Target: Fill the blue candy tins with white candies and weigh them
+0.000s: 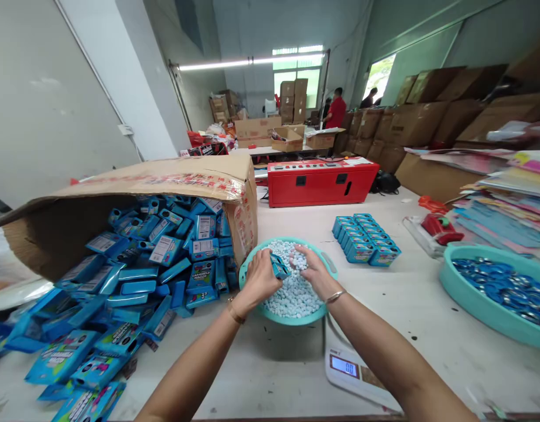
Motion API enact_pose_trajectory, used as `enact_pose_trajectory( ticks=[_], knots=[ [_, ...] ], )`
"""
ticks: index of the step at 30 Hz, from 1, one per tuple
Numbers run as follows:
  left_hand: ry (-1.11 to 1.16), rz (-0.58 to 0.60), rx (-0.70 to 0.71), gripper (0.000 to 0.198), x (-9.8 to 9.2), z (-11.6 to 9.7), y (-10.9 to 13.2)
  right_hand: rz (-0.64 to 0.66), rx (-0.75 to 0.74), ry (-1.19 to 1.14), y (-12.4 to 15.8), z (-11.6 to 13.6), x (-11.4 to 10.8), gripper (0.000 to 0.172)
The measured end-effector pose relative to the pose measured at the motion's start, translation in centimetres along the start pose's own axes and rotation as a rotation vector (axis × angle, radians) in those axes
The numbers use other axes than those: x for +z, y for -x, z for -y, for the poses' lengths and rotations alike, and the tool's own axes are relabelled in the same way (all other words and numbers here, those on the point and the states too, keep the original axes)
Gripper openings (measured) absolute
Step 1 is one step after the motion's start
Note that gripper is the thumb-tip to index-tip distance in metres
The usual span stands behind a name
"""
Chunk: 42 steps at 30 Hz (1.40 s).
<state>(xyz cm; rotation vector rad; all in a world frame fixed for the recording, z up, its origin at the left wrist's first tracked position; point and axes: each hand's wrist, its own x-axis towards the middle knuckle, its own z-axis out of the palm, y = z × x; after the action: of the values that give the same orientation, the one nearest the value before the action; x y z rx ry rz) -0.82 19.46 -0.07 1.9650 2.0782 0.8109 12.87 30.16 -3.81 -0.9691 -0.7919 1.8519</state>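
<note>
My left hand [262, 274] is closed around a small blue candy box [279, 267], held tilted over a turquoise basin [291, 321]. Small pale-blue and white candies [291, 296] fill the basin. Inside it, my right hand [311, 271] curls its fingers and thumb around some candies, close beside the box. To the left, a carton [246, 228] lies on its side, with many blue candy boxes [164, 251] spilling onto the table. Right of the basin stand blue boxes [366, 240] in tidy rows.
A white scale [340, 378] reading 0.0 sits under my right forearm. A red machine [323, 184] stands behind the basin. At right are a turquoise tub [454, 281] of blue-and-silver pieces, a red tape dispenser [441, 228] and stacked flat packaging [507, 205]. Farther back, a person in red [337, 111] stands.
</note>
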Motion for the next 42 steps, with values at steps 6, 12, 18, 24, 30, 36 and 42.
enact_pose_trajectory(
  ticks=[6,12,18,24,30,36,42],
  knots=[
    [-0.023,0.015,-0.059,0.061,0.9,-0.9,-0.5,-0.057,-0.285,-0.241,1.6,-0.4,3.9,0.021],
    [0.119,-0.065,-0.077,0.069,1.3,0.1,-0.3,-0.029,-0.402,-0.166,2.7,-0.1,5.1,0.014],
    [0.194,-0.166,-0.053,0.065,1.4,0.8,-0.5,0.000,-0.408,-0.141,3.0,0.3,5.7,0.020],
    [0.217,-0.158,-0.047,0.063,2.2,0.9,-0.8,0.076,-0.411,0.016,2.8,0.3,5.8,0.020],
    [0.262,-0.152,-0.060,0.068,1.9,1.9,-0.3,0.114,-0.391,0.429,-0.4,0.2,1.8,0.033],
    [0.496,-0.275,-0.092,0.067,1.1,3.8,1.4,0.216,-0.540,1.638,-1.4,-3.3,-1.4,0.044],
    [0.750,-0.348,-0.070,0.071,1.7,4.4,2.7,0.219,-0.325,1.489,-0.4,-5.1,-0.8,0.031]
  ],
)
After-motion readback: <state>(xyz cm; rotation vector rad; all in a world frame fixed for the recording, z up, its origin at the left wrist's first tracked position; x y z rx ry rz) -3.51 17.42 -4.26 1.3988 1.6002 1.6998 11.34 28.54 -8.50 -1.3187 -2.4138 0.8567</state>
